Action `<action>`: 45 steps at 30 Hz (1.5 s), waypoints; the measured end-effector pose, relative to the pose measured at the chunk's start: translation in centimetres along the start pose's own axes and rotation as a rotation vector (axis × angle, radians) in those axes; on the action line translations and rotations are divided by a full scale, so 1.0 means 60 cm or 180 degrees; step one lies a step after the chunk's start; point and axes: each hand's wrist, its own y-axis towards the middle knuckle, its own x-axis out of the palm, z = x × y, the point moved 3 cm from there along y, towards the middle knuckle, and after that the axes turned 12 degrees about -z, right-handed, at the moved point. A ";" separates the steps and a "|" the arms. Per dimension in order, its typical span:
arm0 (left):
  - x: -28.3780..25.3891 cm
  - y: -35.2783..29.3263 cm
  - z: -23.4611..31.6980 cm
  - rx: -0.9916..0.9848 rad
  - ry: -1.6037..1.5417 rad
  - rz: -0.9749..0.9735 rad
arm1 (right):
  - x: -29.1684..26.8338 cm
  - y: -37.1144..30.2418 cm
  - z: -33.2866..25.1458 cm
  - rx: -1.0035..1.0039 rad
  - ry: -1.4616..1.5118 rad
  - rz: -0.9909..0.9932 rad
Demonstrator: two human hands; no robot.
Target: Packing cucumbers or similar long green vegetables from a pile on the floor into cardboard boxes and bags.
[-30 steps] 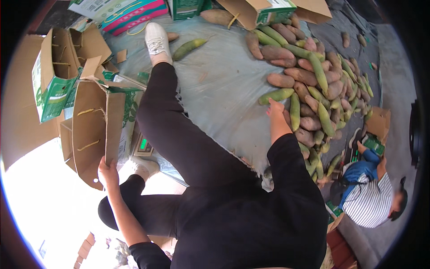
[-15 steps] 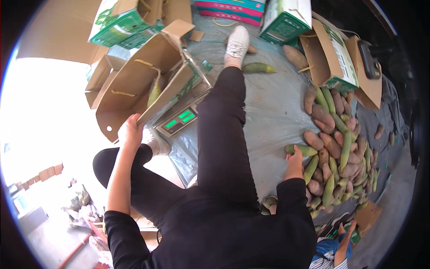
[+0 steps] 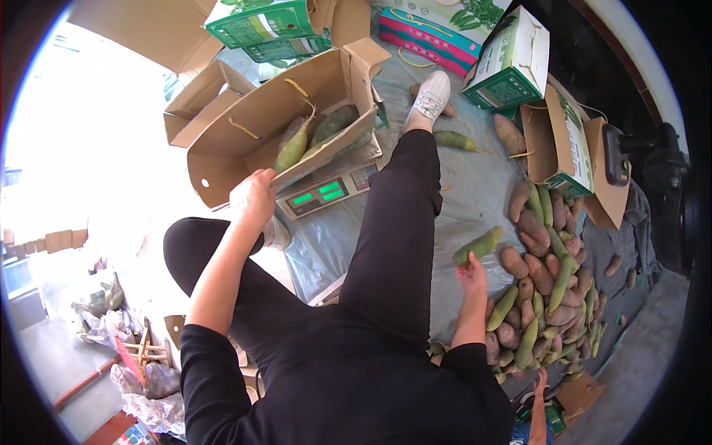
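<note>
While right fingers (image 3: 472, 261) grip one green radish (image 3: 478, 246), left fingers (image 3: 262, 176) hold one cardboard box (image 3: 271, 111).

Yours: one left hand (image 3: 252, 199), one right hand (image 3: 470, 276), two white shoes (image 3: 432, 93). Held in your right: one green radish (image 3: 479, 246). Held in your left: one open carton (image 3: 222, 162), at least two radishes (image 3: 294, 145) inside. Before you: one digital scale (image 3: 324, 194). Piled roots (image 3: 541, 274): too overlapped to count.

The head-worn fisheye looks steeply down over the person's legs (image 3: 398, 215), facing outward past the left hand (image 3: 253, 199) and right hand (image 3: 472, 276). It sits near enough to show both clearly, taking in the plastic sheet (image 3: 475, 185) beyond them.
</note>
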 end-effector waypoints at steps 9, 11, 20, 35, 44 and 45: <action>-0.002 -0.009 -0.006 -0.0018 0.0040 0.0119 | 0.455 -0.207 -0.132 -0.0830 -0.1058 -0.1802; 0.000 -0.010 -0.011 0.0031 0.0025 0.0196 | 0.544 -0.247 -0.124 -0.0781 -0.1126 -0.2613; -0.001 -0.018 -0.004 0.0034 -0.0023 0.0340 | 0.791 -0.297 0.064 0.0605 -0.1001 -0.3503; 0.004 -0.010 -0.015 -0.0038 -0.0020 0.0275 | 0.850 -0.259 0.123 0.0080 -0.2527 -0.3352; -0.004 -0.002 -0.022 -0.0191 0.0332 0.0037 | 0.692 -0.232 -0.067 -0.1532 -0.1546 -0.2481; -0.002 0.001 -0.024 -0.0150 0.0329 -0.0054 | 0.659 -0.216 -0.080 -0.1651 -0.1431 -0.2210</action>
